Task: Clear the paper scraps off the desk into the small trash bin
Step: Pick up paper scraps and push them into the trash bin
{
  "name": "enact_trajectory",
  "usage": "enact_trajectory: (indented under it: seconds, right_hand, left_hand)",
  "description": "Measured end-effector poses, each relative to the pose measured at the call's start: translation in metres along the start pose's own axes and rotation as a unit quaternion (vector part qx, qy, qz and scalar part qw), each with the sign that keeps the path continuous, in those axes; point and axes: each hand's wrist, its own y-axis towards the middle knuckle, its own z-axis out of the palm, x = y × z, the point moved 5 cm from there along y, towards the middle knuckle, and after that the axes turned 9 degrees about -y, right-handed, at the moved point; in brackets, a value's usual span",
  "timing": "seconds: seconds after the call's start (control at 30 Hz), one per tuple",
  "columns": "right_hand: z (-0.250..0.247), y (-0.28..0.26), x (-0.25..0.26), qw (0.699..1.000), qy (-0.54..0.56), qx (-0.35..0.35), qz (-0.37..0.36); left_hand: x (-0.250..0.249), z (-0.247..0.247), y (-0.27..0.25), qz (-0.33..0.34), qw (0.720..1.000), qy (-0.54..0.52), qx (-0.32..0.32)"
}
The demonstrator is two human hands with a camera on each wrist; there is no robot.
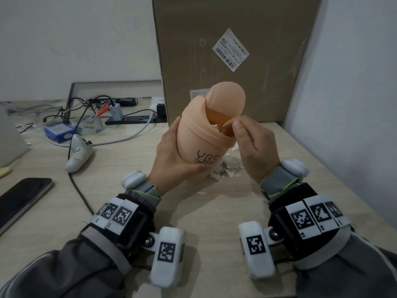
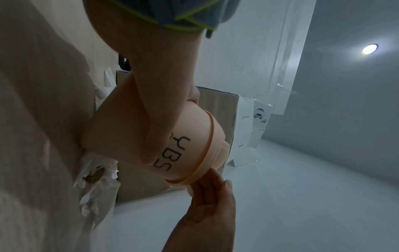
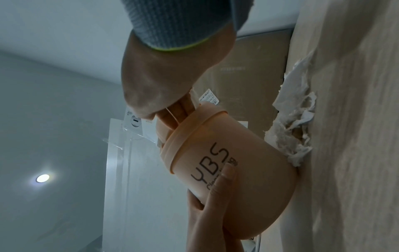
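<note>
Gripping the bin point(image 1: 200, 145) round its lower body, the left hand point(image 1: 171, 153) wraps thumb and fingers about the peach wall and tilts it, base on the desk point(image 1: 120, 175). The right hand point(image 1: 255, 145) sits at the bin's mouth, thumb and forefinger pinched together beside the swung-open lid point(image 1: 227, 96) (whether a scrap lies between them cannot be told). A heap of white scraps point(image 1: 227, 168) lies on the desk just behind and right of the bin's base, touching it. A tall cardboard box point(image 1: 232, 50) stands behind. Well to the left lie a white mouse point(image 1: 79, 154), a dark phone point(image 1: 20, 196) and tangled cables point(image 1: 90, 104).
</note>
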Motion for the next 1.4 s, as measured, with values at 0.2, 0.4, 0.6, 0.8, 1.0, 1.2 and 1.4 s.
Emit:
enact_trajectory:
  seconds: [0.2,0.4,0.6,0.8,1.0,1.2,1.4]
  right_hand:
    - [0.007,-0.004,0.009,0.996,-0.038,0.067,-0.043]
    - [-0.012,-0.001,-0.002,0.991,-0.085,-0.098,0.015]
    - [-0.002,-0.001,-0.024,0.992,-0.064,-0.050,0.099]
    - [0.004,-0.002,-0.007,0.991,-0.130,0.015,0.017]
    - [0.011,-0.006,-0.003,0.997,-0.044,0.066,-0.004]
    - [-0.026,-0.002,-0.016,0.988,-0.022,-0.152,0.026]
    - [-0.025,-0.012,-0.092,0.908,-0.153,-0.007,0.390]
  left_hand:
    - [-0.003,0.001,-0.002,0.005,1.000,-0.005,0.007]
    - [0.001,0.000,0.000,-0.002,1.000,-0.006,0.005]
    - [0.003,0.000,0.000,-0.003,1.000,-0.005,0.003]
    - [-0.001,0.001,-0.001,0.010,1.000,0.004,0.007]
    - [0.000,0.002,-0.001,0.022,1.000,-0.002,0.018]
    - [0.003,-0.003,0.000,0.009,0.999,-0.032,-0.015]
    - [0.009,-0.015,0.004,0.000,0.994,-0.058,-0.090]
